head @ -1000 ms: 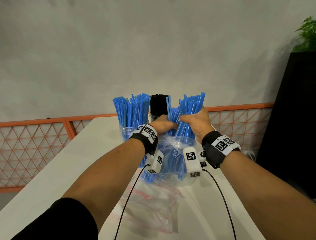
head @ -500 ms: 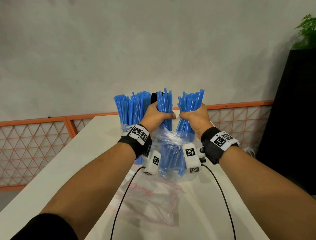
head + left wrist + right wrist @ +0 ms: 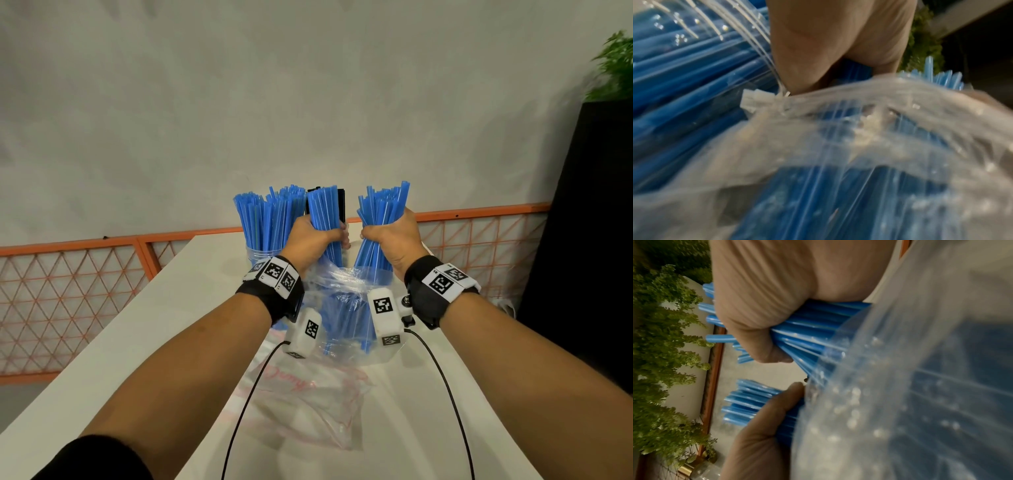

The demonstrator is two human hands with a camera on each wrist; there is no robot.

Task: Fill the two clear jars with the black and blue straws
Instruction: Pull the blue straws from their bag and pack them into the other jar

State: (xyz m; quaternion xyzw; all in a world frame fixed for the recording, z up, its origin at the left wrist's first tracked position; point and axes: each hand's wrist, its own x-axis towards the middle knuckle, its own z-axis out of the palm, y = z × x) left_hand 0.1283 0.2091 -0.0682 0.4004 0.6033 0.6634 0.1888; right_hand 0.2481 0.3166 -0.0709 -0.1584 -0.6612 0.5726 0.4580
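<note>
Left jar (image 3: 260, 255) on the table (image 3: 171, 308) already stands packed with blue straws (image 3: 267, 219). Black straws (image 3: 342, 202) show behind; their jar is hidden. Left hand (image 3: 310, 240) and right hand (image 3: 394, 240) each clench a blue bundle, lower ends inside the bag (image 3: 346, 284). Judged partly done: these bundles remain to be jarred.

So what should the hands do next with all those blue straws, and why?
Probably lift the left hand straight up, to draw its bundle of blue straws out of the clear plastic bag. Each hand grips a separate bundle, the right hand holding the other, and the lower ends still sit inside the bag.
</note>
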